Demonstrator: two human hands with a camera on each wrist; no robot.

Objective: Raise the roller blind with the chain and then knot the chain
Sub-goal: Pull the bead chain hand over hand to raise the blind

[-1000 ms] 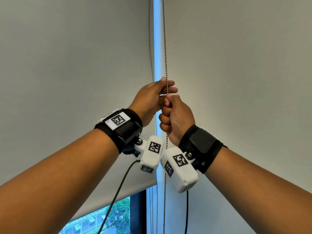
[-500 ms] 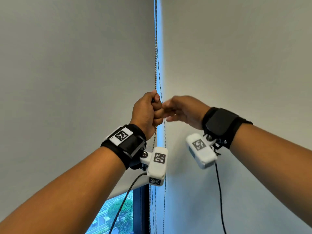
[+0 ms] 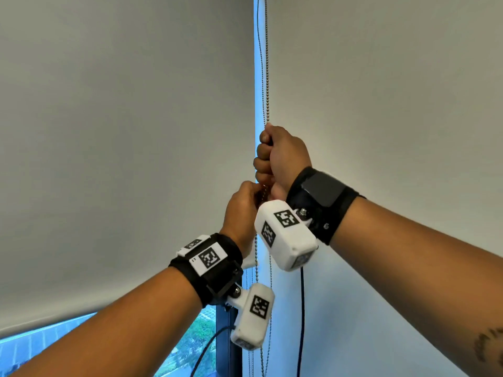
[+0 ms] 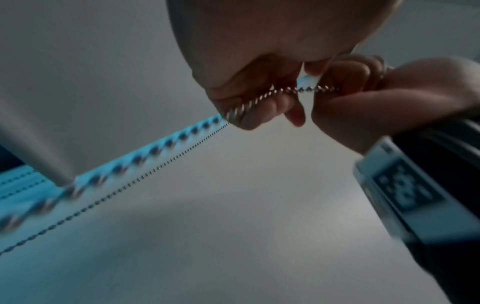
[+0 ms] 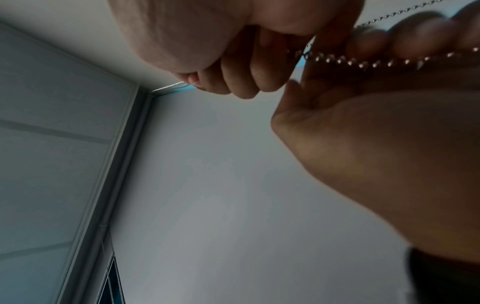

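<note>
Left roller blind (image 3: 122, 159) hangs mostly lowered. Left hand (image 3: 241, 210) fingers curled round the chain (image 3: 267, 77) in the gap between blinds; right hand (image 3: 283, 159) fisted on it above. Raising step underway; next: pull downward, hand over hand.

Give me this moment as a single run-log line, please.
phase: raising blind | right hand: grips chain, upper | left hand: grips chain just below | left blind: partly raised | knot: not yet
</note>
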